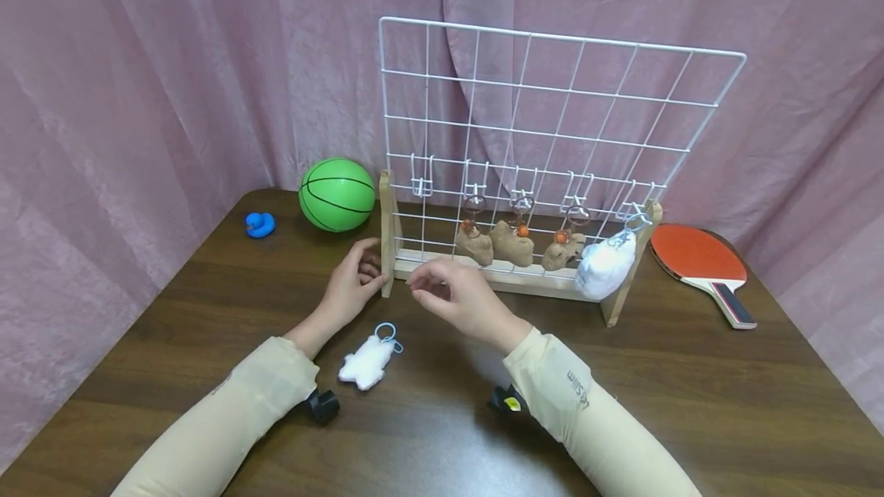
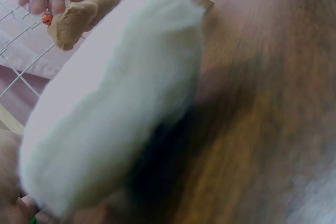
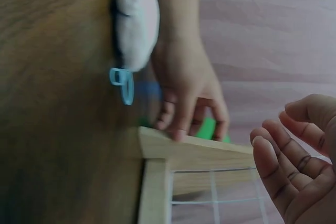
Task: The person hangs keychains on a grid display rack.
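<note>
My left hand [image 1: 351, 282] touches the outer side of the stand's left wooden post [image 1: 387, 236], its fingers loosely bent. The right hand [image 1: 468, 299] hovers in front of the rack's left part, fingers relaxed and curved around nothing. Between the forearms a white plush keychain [image 1: 366, 363] with a light blue ring lies on the table; it fills much of the left wrist view. On the white wire grid [image 1: 545, 110] hang several brown plush keychains [image 1: 512, 244] with orange bells and, at the right end, another white plush keychain [image 1: 606, 265].
A bare white hook [image 1: 422, 184] is at the grid's left end. Behind the left hand are a green ball [image 1: 338, 195] and a blue toy duck [image 1: 259, 225]. A red table tennis paddle [image 1: 699, 259] lies right of the rack. Pink curtain hangs behind the wooden table [image 1: 428, 436].
</note>
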`<act>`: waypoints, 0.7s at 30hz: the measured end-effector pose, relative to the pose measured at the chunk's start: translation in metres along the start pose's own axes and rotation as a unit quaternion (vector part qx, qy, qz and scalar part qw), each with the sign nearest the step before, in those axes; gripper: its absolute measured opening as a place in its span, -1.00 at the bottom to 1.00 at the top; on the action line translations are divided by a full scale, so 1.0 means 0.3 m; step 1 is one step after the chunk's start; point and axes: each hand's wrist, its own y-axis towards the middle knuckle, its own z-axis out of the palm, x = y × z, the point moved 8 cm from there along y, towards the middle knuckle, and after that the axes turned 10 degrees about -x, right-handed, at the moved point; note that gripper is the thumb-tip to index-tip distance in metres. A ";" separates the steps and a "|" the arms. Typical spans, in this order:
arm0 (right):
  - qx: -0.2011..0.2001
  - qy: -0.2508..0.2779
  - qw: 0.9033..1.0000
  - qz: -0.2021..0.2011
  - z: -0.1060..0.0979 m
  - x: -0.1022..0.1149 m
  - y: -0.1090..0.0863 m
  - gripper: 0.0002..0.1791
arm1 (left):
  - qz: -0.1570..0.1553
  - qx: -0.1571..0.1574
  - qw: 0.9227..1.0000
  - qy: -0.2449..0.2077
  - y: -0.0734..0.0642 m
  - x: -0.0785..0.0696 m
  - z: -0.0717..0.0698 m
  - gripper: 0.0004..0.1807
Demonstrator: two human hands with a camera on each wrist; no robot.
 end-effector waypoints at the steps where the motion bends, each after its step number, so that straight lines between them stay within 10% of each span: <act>1: 0.006 0.001 1.000 0.002 0.014 -0.008 -0.002 -0.86 | 0.000 0.000 1.000 0.001 0.000 0.000 0.000 -0.35; 21: 0.141 -0.042 0.989 0.024 0.228 -0.091 -0.007 -0.78 | -0.004 0.005 1.000 0.004 -0.002 0.000 0.000 -0.35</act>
